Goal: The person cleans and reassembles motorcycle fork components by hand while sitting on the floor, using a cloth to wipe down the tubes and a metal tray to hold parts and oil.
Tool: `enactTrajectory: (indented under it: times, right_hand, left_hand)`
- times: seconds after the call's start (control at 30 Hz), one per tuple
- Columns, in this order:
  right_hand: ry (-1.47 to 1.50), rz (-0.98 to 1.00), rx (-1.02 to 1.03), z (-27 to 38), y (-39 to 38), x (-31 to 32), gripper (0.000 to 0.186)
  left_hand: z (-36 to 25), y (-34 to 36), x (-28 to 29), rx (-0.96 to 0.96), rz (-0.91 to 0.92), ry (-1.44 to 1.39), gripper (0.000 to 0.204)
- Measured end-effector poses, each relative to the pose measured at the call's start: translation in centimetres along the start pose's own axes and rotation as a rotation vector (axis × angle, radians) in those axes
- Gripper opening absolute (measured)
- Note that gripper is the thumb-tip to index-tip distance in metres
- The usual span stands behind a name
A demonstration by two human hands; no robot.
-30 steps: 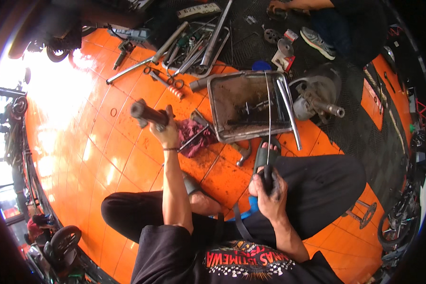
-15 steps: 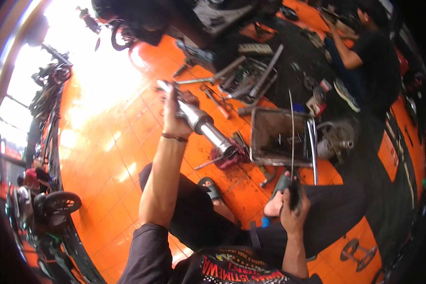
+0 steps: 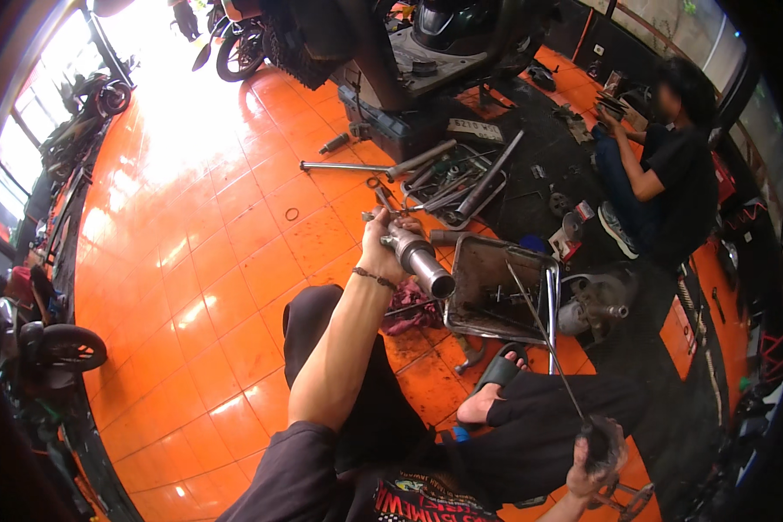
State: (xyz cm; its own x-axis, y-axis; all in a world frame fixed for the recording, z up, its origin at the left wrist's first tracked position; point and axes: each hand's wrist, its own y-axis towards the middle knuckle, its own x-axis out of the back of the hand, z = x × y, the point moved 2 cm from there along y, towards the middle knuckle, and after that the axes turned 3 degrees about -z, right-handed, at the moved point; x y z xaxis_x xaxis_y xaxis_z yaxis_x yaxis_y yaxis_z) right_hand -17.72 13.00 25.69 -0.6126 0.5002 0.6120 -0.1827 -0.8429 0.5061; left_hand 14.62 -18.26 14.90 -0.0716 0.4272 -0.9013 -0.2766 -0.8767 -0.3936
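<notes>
My left hand (image 3: 383, 248) is wrapped round a silvery stepped metal tube (image 3: 424, 268), held out over the floor with its hollow end pointing down to the right. At lower right, my right hand (image 3: 598, 457) grips the dark handle of a long thin metal rod (image 3: 544, 332). The rod slants up to the left, and its tip crosses over a worn metal tray (image 3: 481, 274) with small parts in it. Below the tube, a crumpled dark red cloth (image 3: 411, 309) lies on the tiles. A hammer (image 3: 471, 355) rests near my sandalled foot (image 3: 500, 378).
Beyond the tray, an open tool case (image 3: 448, 183) holds several tools. A metal bar (image 3: 348, 166) and a small ring (image 3: 292, 214) lie on orange tiles. A grey metal hub (image 3: 592, 304) sits right of the tray. A co-worker (image 3: 661, 174) crouches at far right; motorcycles stand around.
My left hand has moved right and down with the tube, which now points more toward me. My right hand has dropped lower right, and the rod has tilted from upright to leaning left.
</notes>
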Motion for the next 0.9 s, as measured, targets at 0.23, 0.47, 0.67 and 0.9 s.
enactTrajectory:
  times: [0.23, 0.47, 0.67, 0.9]
  right_hand:
    - [0.077, -0.068, -0.029, 1.7, 0.3, 1.8, 0.042]
    - [-0.128, 0.038, -0.095, 5.0, 3.9, -0.3, 0.035]
    - [-0.153, 0.102, 0.007, 5.4, 6.3, 1.0, 0.034]
    - [-0.056, 0.258, -0.177, 5.4, 4.1, -2.0, 0.052]
  left_hand:
    - [-2.6, 2.5, 2.1, 0.121, 0.026, -0.004, 0.028]
    - [-2.7, 6.4, 3.2, 0.015, 0.044, 0.259, 0.035]
    - [-0.8, 7.6, 3.5, -0.149, 0.124, 0.684, 0.032]
    - [2.3, 7.2, 1.7, -0.042, 0.096, 0.901, 0.052]
